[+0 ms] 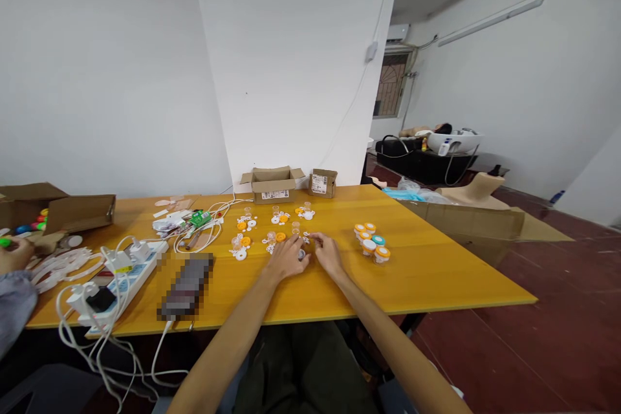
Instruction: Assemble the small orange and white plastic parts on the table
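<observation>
My left hand (290, 261) rests low over the table, its fingers curled and its thumb beside a small round pale piece (301, 253), which is partly covered. Close by on the right, my right hand (328, 255) reaches with fingers apart to small white dotted pieces (306, 239). Just beyond my left hand lie an orange ring lid (281, 237) and a clear little cup (295, 226). Similar groups of clear cups, orange rings and white discs (241, 255) are laid out to the left and behind. Right of my hands stand several capped containers (369, 246), with orange and teal rims.
Two cardboard boxes, one open (274, 193) and one smaller (322, 184), stand against the wall. On the left are a phone (187, 288), a power strip (129, 281) with tangled cables and a co-worker's hand (17, 253) by a box of coloured balls (80, 212).
</observation>
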A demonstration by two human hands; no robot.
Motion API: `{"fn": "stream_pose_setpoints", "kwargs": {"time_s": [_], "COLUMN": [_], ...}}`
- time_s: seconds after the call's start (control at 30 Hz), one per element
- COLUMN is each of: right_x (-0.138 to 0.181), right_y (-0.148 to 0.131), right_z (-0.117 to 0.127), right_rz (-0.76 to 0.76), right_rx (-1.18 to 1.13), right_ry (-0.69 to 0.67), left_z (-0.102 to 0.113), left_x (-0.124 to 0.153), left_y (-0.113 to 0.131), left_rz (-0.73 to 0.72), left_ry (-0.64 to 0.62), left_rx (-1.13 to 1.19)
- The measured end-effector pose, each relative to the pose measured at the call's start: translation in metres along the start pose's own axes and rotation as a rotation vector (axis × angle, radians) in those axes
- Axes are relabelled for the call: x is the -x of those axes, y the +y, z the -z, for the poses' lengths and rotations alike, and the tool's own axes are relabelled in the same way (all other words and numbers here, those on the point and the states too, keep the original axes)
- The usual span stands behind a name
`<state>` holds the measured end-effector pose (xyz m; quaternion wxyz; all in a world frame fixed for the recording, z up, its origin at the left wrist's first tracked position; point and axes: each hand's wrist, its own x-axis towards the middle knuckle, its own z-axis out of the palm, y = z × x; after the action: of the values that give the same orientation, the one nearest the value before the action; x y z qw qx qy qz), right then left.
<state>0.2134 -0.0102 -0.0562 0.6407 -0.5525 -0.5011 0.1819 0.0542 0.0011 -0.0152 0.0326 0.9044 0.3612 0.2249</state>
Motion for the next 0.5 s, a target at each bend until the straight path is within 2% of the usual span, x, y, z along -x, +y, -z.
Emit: {"fn": "stream_pose_setpoints", "kwargs": {"time_s": [0.27,0.5], "right_x": [0.001,0.005], "right_y": [-0.009,-0.028], "right_z": [0.004,0.005], "right_rz": [-0.013,-0.073], "right_rx": [0.009,-0.086], "right_ry": [0.013,-0.051], "left_z": [-0.004,0.006], "left_x": [-0.002,-0.004], "left_y": [-0.005,0.001], "left_rz": [-0.086,-0.039], "left_ry": [0.096,0.096], "left_rx": [0.096,0.190]}}
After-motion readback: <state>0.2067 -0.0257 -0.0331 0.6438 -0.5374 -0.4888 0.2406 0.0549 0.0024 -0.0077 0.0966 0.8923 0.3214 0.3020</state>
